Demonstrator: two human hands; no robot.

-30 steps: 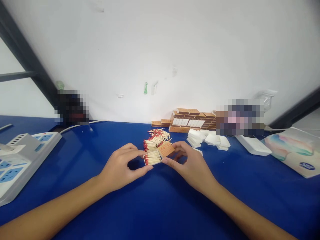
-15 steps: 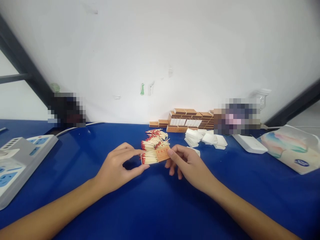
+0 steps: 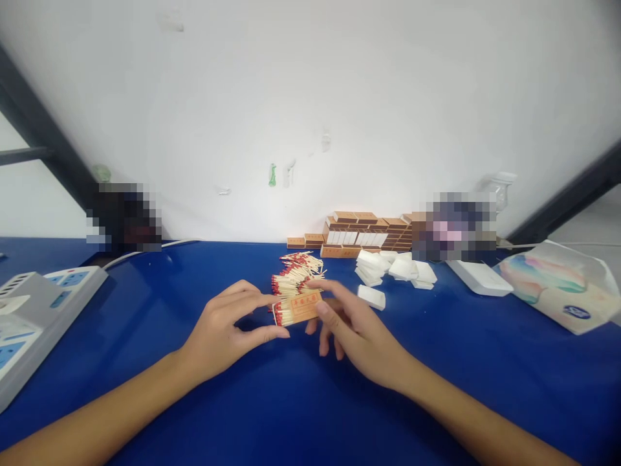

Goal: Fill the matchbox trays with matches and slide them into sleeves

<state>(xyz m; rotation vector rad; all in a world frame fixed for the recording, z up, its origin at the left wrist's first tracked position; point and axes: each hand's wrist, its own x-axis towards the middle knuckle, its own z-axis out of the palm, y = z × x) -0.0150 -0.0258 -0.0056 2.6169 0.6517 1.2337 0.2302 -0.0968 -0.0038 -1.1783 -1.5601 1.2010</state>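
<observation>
Covering more tray [image 3: 275, 316] vs b4; sleeve [image 3: 305, 307] in R grip [image 3: 361, 330]

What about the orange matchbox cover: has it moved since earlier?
Yes: the cover has shifted left and slightly nearer, judged against the stacked matchboxes.

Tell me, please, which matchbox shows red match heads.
The matchbox between the left hand and right hand: its sleeve sits only partway on, baring red heads at the left. The boxes by the wall show none.
</observation>
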